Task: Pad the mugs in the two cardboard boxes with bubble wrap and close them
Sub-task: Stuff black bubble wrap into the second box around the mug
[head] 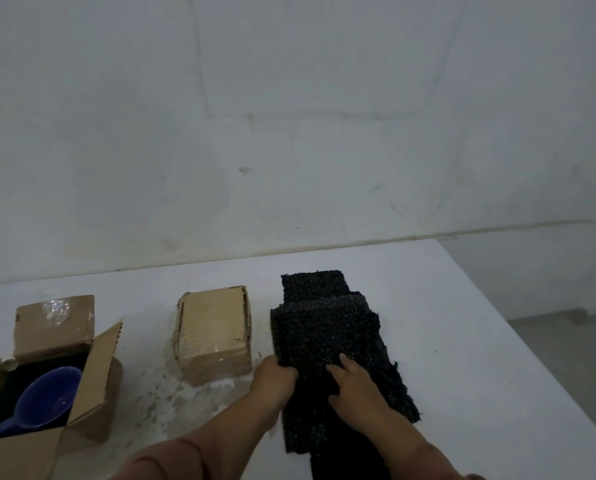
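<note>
Black bubble wrap (327,327) sits in a loose stack of sheets on the right half of the white table (480,341). The left hand (274,377) has its fingers curled round the stack's left edge, so that's a proper grip. The right hand (357,389) lies on top of the wrap, fingers fairly straight and pressing down, not pinching as far as I can see. Just left of the wrap is a closed cardboard box (213,327), close but not touching. Further left is an open cardboard box (95,386), flaps up, with a blue mug (49,398) tilted inside against dark padding.
</note>
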`<state>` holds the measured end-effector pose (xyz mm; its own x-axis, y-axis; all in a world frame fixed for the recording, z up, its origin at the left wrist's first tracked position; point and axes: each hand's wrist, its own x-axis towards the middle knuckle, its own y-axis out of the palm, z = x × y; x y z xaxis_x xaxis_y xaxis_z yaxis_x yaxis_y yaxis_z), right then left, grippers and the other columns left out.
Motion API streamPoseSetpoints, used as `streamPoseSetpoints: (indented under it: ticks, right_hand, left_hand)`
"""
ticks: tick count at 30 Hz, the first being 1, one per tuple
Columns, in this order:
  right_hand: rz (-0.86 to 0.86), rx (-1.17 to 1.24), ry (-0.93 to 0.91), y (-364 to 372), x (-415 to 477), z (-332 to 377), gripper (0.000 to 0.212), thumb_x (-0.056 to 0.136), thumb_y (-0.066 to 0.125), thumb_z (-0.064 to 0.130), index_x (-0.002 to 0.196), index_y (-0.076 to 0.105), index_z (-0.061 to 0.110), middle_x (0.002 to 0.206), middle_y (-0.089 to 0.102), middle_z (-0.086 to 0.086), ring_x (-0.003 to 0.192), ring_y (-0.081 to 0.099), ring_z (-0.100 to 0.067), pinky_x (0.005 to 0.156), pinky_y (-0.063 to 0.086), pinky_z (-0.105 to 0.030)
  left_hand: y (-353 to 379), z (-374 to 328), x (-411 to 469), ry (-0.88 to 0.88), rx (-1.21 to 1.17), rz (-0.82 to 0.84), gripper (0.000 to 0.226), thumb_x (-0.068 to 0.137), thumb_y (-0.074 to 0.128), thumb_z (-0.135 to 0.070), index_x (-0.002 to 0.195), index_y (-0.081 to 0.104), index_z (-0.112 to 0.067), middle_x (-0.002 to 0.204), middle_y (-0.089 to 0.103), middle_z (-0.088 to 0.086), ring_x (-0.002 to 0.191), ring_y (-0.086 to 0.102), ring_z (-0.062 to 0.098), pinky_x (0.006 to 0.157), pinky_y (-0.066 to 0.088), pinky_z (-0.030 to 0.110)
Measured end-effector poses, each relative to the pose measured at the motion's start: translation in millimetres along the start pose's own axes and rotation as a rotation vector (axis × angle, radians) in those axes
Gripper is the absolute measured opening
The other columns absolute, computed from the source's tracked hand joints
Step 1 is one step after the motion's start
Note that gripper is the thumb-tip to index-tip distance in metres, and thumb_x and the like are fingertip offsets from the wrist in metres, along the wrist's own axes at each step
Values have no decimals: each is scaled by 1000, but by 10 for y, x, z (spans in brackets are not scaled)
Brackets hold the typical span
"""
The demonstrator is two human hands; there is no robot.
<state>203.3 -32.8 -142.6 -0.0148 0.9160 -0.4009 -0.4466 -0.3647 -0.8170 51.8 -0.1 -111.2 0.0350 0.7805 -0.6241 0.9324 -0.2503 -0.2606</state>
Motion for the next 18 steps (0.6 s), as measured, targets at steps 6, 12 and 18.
streamPoseSetpoints:
  ticks: [6,12,18]
  right_hand:
    - [16,-15,-24,-24,-4,-19,59,93,48,24,148,25,21,160,4,-8,147,6,-26,119,17,-32]
    - [14,34,-20,-19,-30,-8,57,93,45,24,147,27,23,159,7,-9,147,8,-27,118,16,-33]
    - [-158,283,41,-123,-46,-18,46,88,48,8,133,50,14,147,38,-10,136,35,-19,107,25,-17]
  left_hand:
    - [178,-167,-9,-98,-94,58,47,95,55,-15,136,39,0,129,53,17,87,51,22,72,47,34]
    - [246,-145,66,-43,-84,-20,50,94,56,-27,135,39,-7,124,55,16,104,58,31,79,49,38]
    - [204,-202,51,128,-51,15,20,90,60,-22,82,43,-14,77,43,6,67,43,20,61,34,29]
